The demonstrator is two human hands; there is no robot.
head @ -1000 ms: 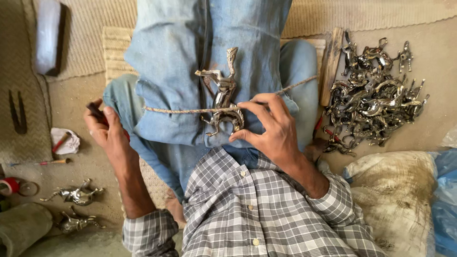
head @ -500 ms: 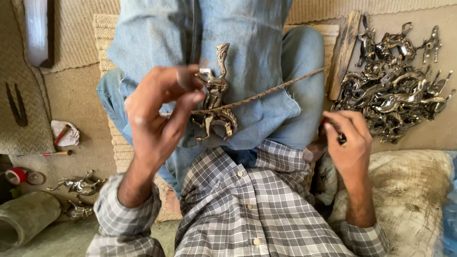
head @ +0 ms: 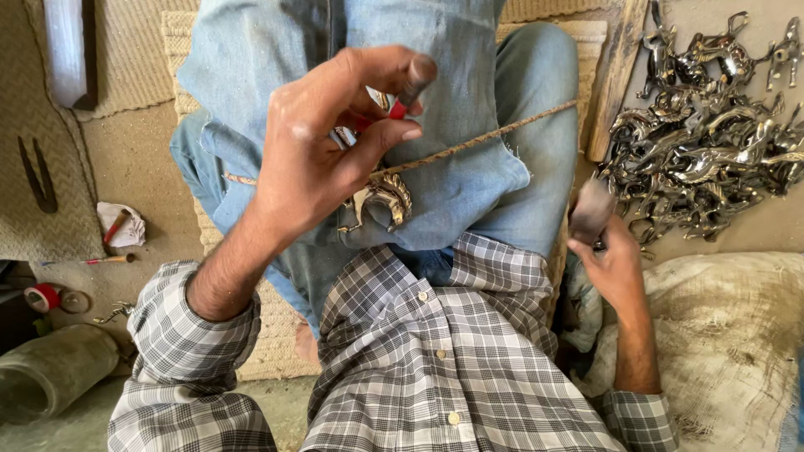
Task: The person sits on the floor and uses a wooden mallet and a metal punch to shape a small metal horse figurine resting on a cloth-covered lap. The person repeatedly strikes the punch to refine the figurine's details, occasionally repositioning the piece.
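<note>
Person is sitting on a woven mat [head: 180, 50], looking down at own lap in blue denim and a grey checked shirt. Left hand [head: 322, 155] is hovering raised close to the camera over the lap, fingers curled, thumb and forefinger pinching a small dark stubby tool with a red part [head: 410, 88]; exact kind of tool hard to tell, blurred. Under that hand a shiny metal figurine [head: 381, 197] is lying on the denim cloth [head: 452, 159] across the lap, mostly hidden by the hand, only its curved lower part showing. A twisted rope [head: 494, 136] is running across the lap from the figurine up toward the right knee. Right hand [head: 611, 255] is hanging low beside the right thigh, closed around a blurred dark grey object [head: 590, 209]; cannot tell what it is. Just past it a pile of shiny metal animal figurines [head: 712, 142] is lying on the floor, next to a wooden plank [head: 615, 75]. On the left side: dark tongs [head: 38, 176] on a mat, crumpled white cloth [head: 117, 222], red tape roll [head: 42, 295], grey cylinder [head: 54, 368]. Burlap sack [head: 737, 335] is sitting at lower right.
</note>
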